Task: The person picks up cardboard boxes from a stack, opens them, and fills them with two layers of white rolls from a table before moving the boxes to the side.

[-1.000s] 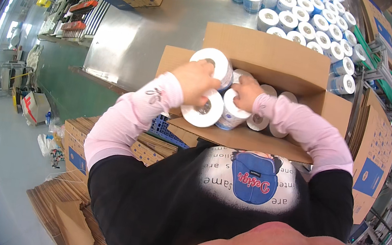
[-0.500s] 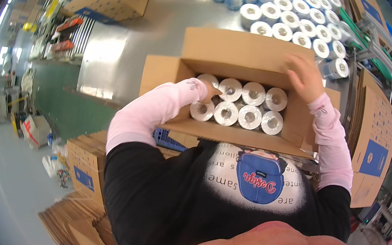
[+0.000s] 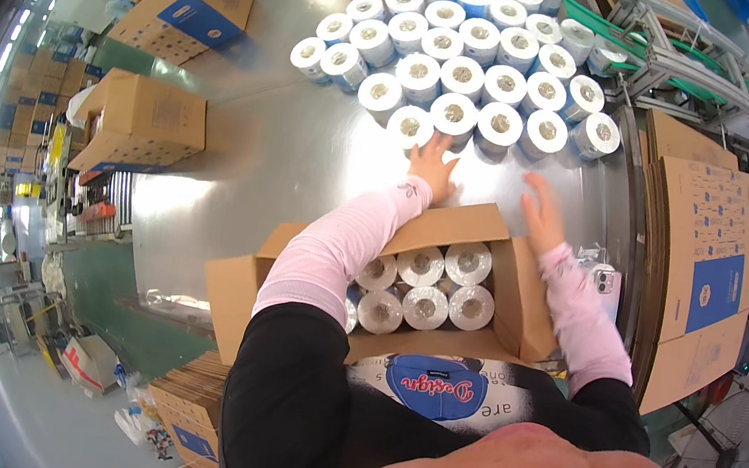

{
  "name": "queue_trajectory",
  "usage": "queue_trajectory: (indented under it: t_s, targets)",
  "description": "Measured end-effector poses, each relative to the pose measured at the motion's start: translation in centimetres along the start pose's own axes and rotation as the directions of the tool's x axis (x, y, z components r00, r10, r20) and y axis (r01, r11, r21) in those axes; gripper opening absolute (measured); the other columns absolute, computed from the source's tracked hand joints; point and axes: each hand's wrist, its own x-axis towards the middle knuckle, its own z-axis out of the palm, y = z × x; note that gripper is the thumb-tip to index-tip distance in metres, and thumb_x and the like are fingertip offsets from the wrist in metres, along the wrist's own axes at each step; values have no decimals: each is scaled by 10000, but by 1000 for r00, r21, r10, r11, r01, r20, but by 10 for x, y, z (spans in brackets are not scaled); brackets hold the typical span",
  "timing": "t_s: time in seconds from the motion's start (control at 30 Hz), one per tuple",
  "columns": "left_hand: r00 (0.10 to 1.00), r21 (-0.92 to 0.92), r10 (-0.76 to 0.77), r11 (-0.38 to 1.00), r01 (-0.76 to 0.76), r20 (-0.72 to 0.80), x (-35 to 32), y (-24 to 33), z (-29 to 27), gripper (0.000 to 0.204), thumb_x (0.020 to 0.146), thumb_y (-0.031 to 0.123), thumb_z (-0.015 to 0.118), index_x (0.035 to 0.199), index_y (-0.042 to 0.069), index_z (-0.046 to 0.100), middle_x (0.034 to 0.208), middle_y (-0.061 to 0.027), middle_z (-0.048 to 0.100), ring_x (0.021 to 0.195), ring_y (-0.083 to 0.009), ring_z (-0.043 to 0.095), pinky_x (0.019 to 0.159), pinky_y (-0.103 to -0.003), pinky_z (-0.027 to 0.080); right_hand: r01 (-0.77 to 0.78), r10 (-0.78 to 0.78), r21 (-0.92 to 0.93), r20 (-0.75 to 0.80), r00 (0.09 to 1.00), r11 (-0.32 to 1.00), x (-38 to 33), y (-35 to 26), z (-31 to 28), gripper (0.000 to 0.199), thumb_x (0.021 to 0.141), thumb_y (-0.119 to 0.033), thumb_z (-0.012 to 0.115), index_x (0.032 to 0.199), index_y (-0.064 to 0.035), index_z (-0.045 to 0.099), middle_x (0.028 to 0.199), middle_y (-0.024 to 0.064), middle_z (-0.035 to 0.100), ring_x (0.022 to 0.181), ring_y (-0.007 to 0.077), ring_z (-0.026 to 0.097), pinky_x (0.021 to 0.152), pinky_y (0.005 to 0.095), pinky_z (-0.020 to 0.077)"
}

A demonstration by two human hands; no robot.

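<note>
A stainless-steel worktable [image 3: 258, 146], its surface showing bright glare, occupies the centre. Flooring is two-toned: green floor [image 3: 153, 337] beside the table, grey-blue floor [image 3: 47, 418] further left. Light strips [image 3: 2, 67] line the left rim; a metal-profile frame [image 3: 646, 52] stands right.

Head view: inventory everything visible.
Open carton: one, brown, before the person.
Packed rolls: seven visible, white, inside.
Standing rolls: over twenty, white and blue, table's far side.
Table: one, silvery, beneath.
Other cartons: two, brown and blue, table's left.
Cardboard stacks: at least two, brown and blue, right and lower left.
Phone: one, pale, right of open carton.
Floor: one, grey, lower left.
Left hand: one, pink sleeve, by nearest rolls.
Right hand: one, pink sleeve, by carton's corner.
</note>
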Motion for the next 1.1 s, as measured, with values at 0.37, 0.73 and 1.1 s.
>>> queue_trajectory:
  t_s: [0.37,0.73,1.1]
  targets:
    - [891,-85,-407,899,429,200,76,-104,-31,560,738,493,689,1222,220,624,1341,-188,455,1295,-343,377,1048,-445,354,-349,673,-804,84,734,481,177,51,51,682,814,-682,467,1296,-206,544,1383,144,488,1324,343,379,1022,591,248]
    - [902,-759,-414,546,355,124,0,-128,-69,586,718,426,723,1122,14,620,1020,-136,675,970,-196,636,863,-302,490,112,413,-706,527,743,700,68,51,12,465,816,-416,608,1216,-180,598,1150,206,590,1172,342,518,1024,464,350]
    - [991,-978,132,205,-31,-3,-285,-113,-175,384,821,151,686,1171,30,585,1161,-63,616,1080,-157,561,934,-314,464,-226,-357,613,677,643,757,60,-175,-86,449,859,-202,632,1264,-39,526,1189,115,599,1066,234,602,913,372,492]
